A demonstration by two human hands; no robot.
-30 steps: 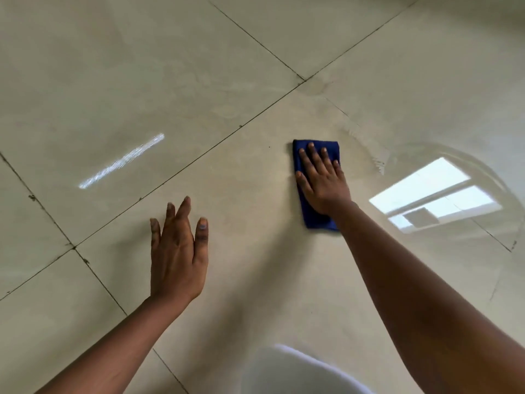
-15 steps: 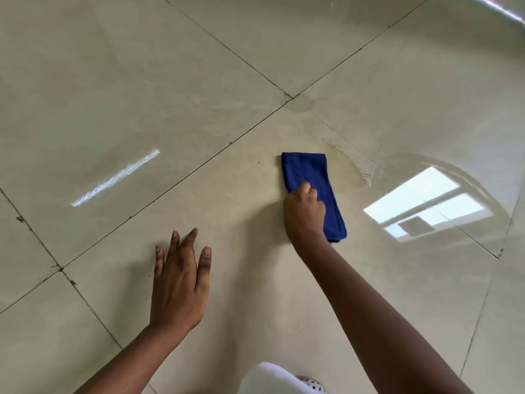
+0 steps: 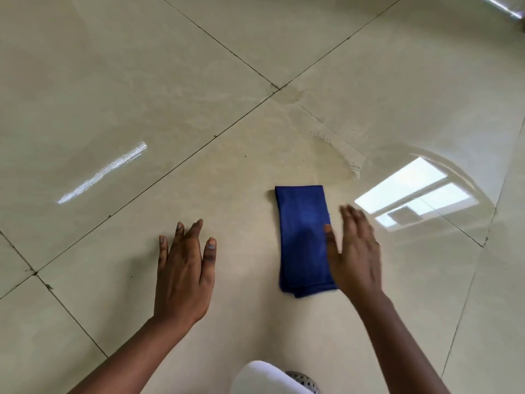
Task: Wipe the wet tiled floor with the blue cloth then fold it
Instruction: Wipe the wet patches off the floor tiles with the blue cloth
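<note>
- Cloth [image 3: 302,240]: blue, folded to a narrow strip, lying flat on the floor [image 3: 255,66], on the tile in front of the person. Its long side runs away from the person. One near corner shows a second layer under the top one.
- Right hand [image 3: 355,251]: released, fingers straight and close together, blurred. It is at the right edge of the cloth and covers the near right corner of it. I cannot tell if the palm touches the cloth or is just over it. It grasps nothing.
- Left hand [image 3: 184,271]: released, fingers spread and straight, palm down over the bare tile to the left of the cloth, apart from it. I cannot tell if it rests on the floor. It holds nothing.
- Floor: large glossy beige tiles with dark joints. Four tiles meet at a cross joint beyond the cloth.
- Wet patch [image 3: 426,155]: shiny area to the right and beyond the cloth, with a curved edge. A bright window reflection [image 3: 412,194] lies in it, just right of the right hand.
- Light streak [image 3: 105,172]: on the tile far to the left.
- White cloth of a garment [image 3: 264,376]: at the bottom edge, between the arms.
</note>
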